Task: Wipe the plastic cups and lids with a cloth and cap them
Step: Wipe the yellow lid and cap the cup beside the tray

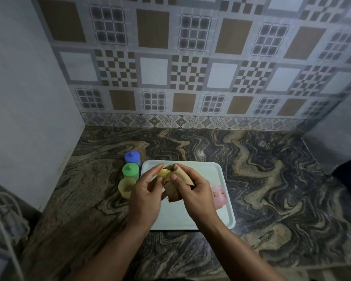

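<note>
My left hand (145, 196) pinches a small yellow lid (163, 173) above the white tray (225, 179). A brown cloth (173, 189) is gripped in my right hand (193, 191) and pressed against that lid. Left of the tray stand three cups in a row: a blue cup (132, 157) with its lid on, a green cup (130, 170) with its lid on, and an uncovered yellow cup (126, 187). A pink cup (218, 194) lies on its side on the tray's right part, partly hidden by my right hand.
The tray lies on a dark marbled stone counter (272, 179) against a patterned tile wall (190, 67). A plain wall (28, 98) closes the left side. A grey box-like object (336, 134) stands at the right edge. Fabric (6, 216) hangs at lower left.
</note>
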A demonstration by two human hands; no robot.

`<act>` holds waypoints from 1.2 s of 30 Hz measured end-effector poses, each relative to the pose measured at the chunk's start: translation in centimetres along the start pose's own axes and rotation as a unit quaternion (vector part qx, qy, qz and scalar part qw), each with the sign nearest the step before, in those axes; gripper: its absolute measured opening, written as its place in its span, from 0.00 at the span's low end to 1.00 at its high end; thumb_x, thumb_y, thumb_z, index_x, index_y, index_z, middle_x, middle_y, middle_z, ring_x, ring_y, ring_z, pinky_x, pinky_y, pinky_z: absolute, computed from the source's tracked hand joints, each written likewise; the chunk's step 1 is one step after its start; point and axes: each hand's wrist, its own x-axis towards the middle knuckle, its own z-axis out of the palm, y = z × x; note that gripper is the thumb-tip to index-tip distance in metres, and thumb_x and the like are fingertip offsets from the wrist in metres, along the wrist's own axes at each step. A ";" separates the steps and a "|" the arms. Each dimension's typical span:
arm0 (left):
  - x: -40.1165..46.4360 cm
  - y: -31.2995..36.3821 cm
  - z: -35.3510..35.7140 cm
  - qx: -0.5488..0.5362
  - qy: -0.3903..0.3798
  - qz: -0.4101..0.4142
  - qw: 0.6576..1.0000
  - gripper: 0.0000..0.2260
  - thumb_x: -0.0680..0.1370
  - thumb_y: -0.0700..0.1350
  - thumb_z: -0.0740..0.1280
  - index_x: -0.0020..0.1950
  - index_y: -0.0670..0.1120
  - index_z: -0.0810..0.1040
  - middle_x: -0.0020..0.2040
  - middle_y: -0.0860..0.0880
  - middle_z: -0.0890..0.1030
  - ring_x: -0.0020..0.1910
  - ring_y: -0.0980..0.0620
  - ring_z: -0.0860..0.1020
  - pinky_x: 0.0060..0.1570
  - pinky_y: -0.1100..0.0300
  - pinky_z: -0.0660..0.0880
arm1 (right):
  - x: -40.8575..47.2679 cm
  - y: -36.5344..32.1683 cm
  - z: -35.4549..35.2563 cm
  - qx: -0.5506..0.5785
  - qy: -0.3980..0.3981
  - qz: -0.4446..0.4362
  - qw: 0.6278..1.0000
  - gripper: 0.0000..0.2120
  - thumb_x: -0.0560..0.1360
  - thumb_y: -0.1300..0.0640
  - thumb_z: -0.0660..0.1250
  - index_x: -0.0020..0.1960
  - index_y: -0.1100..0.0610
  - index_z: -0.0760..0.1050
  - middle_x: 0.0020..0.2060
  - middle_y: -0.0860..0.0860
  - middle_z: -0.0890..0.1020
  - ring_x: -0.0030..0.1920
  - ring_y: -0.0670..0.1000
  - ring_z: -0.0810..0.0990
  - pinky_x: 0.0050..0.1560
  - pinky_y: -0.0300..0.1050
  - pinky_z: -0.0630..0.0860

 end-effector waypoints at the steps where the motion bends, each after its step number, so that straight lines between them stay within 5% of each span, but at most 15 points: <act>1: -0.1 -0.3 0.0 0.020 -0.011 0.010 1.000 0.18 0.82 0.41 0.66 0.67 0.61 0.78 0.58 0.50 0.85 0.55 0.55 0.84 0.49 0.56 0.83 | 0.0 -0.1 0.2 0.009 0.005 0.010 1.000 0.10 0.82 0.59 0.71 0.63 0.54 0.84 0.51 0.58 0.88 0.46 0.53 0.86 0.40 0.55 0.85; 5: -0.4 -1.1 -0.2 0.100 -0.047 0.011 0.994 0.26 0.77 0.52 0.66 0.75 0.66 0.66 0.62 0.62 0.82 0.56 0.63 0.81 0.58 0.52 0.80 | 0.1 -0.3 0.2 0.048 0.010 0.067 0.997 0.10 0.85 0.55 0.66 0.59 0.54 0.86 0.53 0.63 0.87 0.47 0.56 0.84 0.47 0.57 0.81; 7: -0.4 -1.2 -0.3 0.138 -0.058 0.015 0.989 0.31 0.76 0.51 0.68 0.77 0.64 0.64 0.58 0.66 0.81 0.52 0.69 0.80 0.57 0.58 0.80 | 0.0 -0.4 0.2 0.045 -0.002 0.088 0.995 0.12 0.86 0.53 0.65 0.58 0.54 0.87 0.53 0.64 0.87 0.48 0.58 0.83 0.49 0.58 0.80; 11: 0.1 -1.2 -0.8 0.123 -0.097 0.019 0.987 0.30 0.77 0.43 0.73 0.77 0.54 0.68 0.58 0.68 0.79 0.58 0.71 0.77 0.55 0.72 0.74 | -0.2 -1.3 -0.5 0.112 -0.023 0.181 0.977 0.16 0.87 0.52 0.62 0.57 0.58 0.87 0.54 0.63 0.88 0.51 0.57 0.85 0.57 0.56 0.80; 15: 0.7 -1.9 -2.0 -0.003 -0.035 -0.062 0.997 0.21 0.71 0.50 0.75 0.64 0.56 0.79 0.58 0.52 0.85 0.58 0.52 0.83 0.60 0.46 0.80 | 0.2 -1.1 -1.6 0.257 0.066 0.285 0.921 0.16 0.82 0.45 0.67 0.51 0.57 0.86 0.52 0.59 0.88 0.53 0.60 0.84 0.68 0.64 0.77; 17: 0.9 -2.1 -2.5 -0.095 -0.003 -0.122 0.988 0.14 0.76 0.43 0.74 0.61 0.52 0.81 0.60 0.43 0.83 0.60 0.44 0.82 0.58 0.41 0.81 | 0.3 -1.3 -2.2 0.280 0.095 0.289 0.911 0.22 0.79 0.37 0.70 0.53 0.57 0.84 0.54 0.60 0.88 0.58 0.62 0.84 0.70 0.66 0.75; 22: 0.9 -1.7 -3.3 -0.210 0.011 -0.188 0.959 0.14 0.80 0.37 0.68 0.65 0.44 0.79 0.61 0.43 0.83 0.62 0.44 0.81 0.59 0.44 0.80 | 0.4 -0.7 -2.8 0.123 0.142 0.220 0.957 0.15 0.82 0.51 0.71 0.60 0.62 0.81 0.50 0.62 0.87 0.54 0.61 0.86 0.59 0.62 0.83; 25: 0.8 -1.5 -2.4 -0.233 -0.017 -0.199 0.952 0.15 0.81 0.36 0.66 0.67 0.44 0.77 0.64 0.42 0.82 0.64 0.45 0.80 0.59 0.48 0.81 | 0.1 -0.2 -1.7 -0.033 0.153 0.119 0.980 0.17 0.82 0.41 0.67 0.52 0.54 0.83 0.46 0.52 0.87 0.51 0.52 0.86 0.59 0.57 0.84; 29: 0.3 -1.0 -0.4 -0.222 -0.086 -0.159 0.958 0.15 0.83 0.36 0.61 0.68 0.45 0.77 0.61 0.43 0.84 0.62 0.47 0.81 0.53 0.59 0.82 | -1.7 1.6 1.7 -0.202 -0.015 -0.076 0.976 0.14 0.86 0.51 0.61 0.63 0.51 0.83 0.50 0.39 0.87 0.54 0.37 0.84 0.57 0.40 0.81; 33: 1.2 -0.5 -0.5 -0.214 -0.106 -0.130 0.962 0.17 0.83 0.37 0.61 0.71 0.45 0.75 0.63 0.44 0.83 0.65 0.46 0.80 0.62 0.52 0.79 | -1.3 1.5 2.5 -0.194 0.017 -0.100 0.976 0.12 0.87 0.56 0.61 0.57 0.52 0.83 0.47 0.46 0.88 0.49 0.41 0.84 0.54 0.44 0.80; 36: 1.7 -0.6 -1.6 -0.232 -0.099 -0.146 0.957 0.17 0.83 0.37 0.61 0.72 0.44 0.74 0.64 0.43 0.82 0.66 0.45 0.79 0.64 0.49 0.77 | -0.7 -0.1 2.1 -0.037 0.025 0.028 0.999 0.09 0.86 0.57 0.64 0.55 0.54 0.83 0.48 0.47 0.89 0.51 0.44 0.86 0.53 0.43 0.80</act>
